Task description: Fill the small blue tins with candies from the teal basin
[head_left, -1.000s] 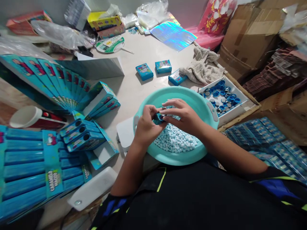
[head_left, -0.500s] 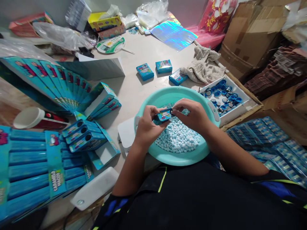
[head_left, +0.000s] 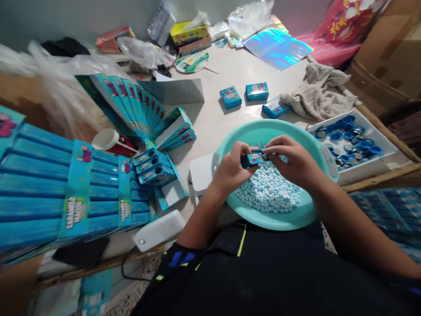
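your left hand (head_left: 232, 169) and right hand (head_left: 294, 160) have a closed grip on a small blue cardboard box (head_left: 251, 159) over a round teal plastic basin (head_left: 263, 127), where a large heap of pale blue candies (head_left: 268, 191) remains, while three matching boxes (head_left: 230, 97) lie at twelve o'clock on the tabletop (head_left: 210, 127).

The left hand (head_left: 232, 170) and right hand (head_left: 294, 160) pinch a small blue candy box (head_left: 251, 159) above a teal plastic basin (head_left: 272, 129) heaped with pale blue candies (head_left: 268, 191). A white tray (head_left: 371, 169) of round blue and silver lids sits just beside the basin, and three small blue boxes (head_left: 256, 91) lie beyond it on the table (head_left: 210, 127).
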A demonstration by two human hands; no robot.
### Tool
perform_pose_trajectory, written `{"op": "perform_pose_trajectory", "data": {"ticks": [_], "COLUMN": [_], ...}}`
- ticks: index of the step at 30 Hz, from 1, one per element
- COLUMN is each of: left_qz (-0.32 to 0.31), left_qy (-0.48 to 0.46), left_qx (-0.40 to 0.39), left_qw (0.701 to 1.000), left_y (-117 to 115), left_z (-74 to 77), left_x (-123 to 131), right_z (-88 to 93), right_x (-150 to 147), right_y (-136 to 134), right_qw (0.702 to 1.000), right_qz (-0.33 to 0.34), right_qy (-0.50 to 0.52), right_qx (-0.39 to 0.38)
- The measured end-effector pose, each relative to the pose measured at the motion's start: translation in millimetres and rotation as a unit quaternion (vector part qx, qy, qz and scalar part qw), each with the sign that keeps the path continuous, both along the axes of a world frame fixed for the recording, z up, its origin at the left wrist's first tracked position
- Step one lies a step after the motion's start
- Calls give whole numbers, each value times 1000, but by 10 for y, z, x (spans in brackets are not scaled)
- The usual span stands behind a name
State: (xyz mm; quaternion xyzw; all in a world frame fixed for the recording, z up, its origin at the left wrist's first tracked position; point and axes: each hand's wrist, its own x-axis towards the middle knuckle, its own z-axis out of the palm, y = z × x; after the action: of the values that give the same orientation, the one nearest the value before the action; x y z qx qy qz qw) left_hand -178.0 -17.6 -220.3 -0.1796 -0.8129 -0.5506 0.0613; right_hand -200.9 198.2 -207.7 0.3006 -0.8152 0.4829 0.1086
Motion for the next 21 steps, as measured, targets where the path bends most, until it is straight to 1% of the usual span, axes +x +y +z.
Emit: {"op": "perform_pose_trajectory", "data": {"ticks": [2,3,5,7,9,11,12,13,15,17,19,21], "left_qz": [1,0,-8,-17,-29,-44,-49,-51,-36,3,56,115], "left_qy": [9,16,31,55,88,108,108,103,93,109,148,179], "left_qx": [-5,-1,5,-6,-22,-10,9,34,85,124,133,107], "left_qw": [1000,1000,999,998,996,993,993,993,991,986,978,971], "left_y": [-4,-6,-9,-11,-12,-5,0,4,-6,-70,-217,-444], "left_z": [3,10,34,64,87,95,95,96,112,160,237,315], "left_x": [8,13,25,42,60,73,78,82,97,132,197,287], "right_z": [5,9,18,36,68,111,132,151,174,181,185,200], "right_x": [1,-4,-25,-53,-79,-93,-95,-94,-87,-70,-34,35], "right_y": [13,19,35,53,70,80,80,77,60,36,24,43], "right_qw": [997,992,968,925,874,829,813,804,803,821,856,898], "right_qz": [-36,-49,-55,-39,-5,33,48,58,68,54,5,-54], "right_qy": [-63,-111,-231,-354,-457,-527,-547,-555,-537,-486,-414,-340], "right_qx": [-22,-39,-87,-137,-167,-181,-192,-207,-251,-294,-309,-275]}}
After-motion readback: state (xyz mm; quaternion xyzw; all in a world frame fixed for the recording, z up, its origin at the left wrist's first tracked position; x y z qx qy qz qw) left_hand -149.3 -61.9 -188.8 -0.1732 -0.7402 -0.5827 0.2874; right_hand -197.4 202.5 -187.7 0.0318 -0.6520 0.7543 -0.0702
